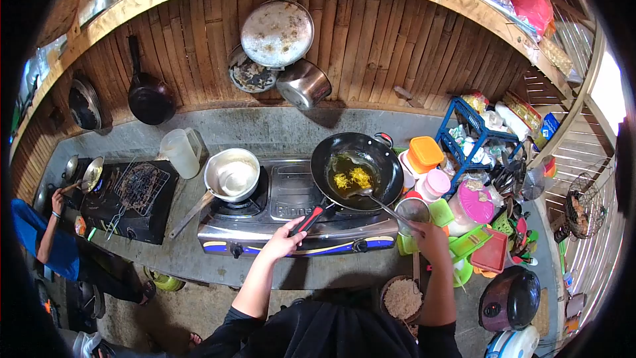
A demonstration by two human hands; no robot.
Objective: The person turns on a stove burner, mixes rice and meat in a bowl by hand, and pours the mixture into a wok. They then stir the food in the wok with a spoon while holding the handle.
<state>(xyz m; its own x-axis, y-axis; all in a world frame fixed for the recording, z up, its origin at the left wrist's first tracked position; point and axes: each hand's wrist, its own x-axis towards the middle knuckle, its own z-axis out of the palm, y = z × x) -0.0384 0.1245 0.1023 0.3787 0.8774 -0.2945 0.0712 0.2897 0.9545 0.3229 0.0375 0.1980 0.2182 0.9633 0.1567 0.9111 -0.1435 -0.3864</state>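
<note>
A black wok [331, 149] sits on the right burner of the two-burner stove [291, 189], with oil and yellow shreds [358, 178] in it. My left hand [283, 240] is closed on the wok's red and black handle [307, 220]. A metal spatula [387, 208] rests its head among the yellow shreds, and my right hand [427, 240] grips its other end. A strainer [412, 208] lies just beside my right hand. On the left burner stands a light metal saucepan [232, 175] with its handle pointing down to the left.
Left of the stove are a plastic pitcher [180, 152] and a black stove with a grill rack [141, 187], where another person in blue [56, 245] holds a pan. On the right stand plastic containers [474, 203], a blue rack [470, 149], a rice cooker [509, 298] and a rice bowl [401, 299].
</note>
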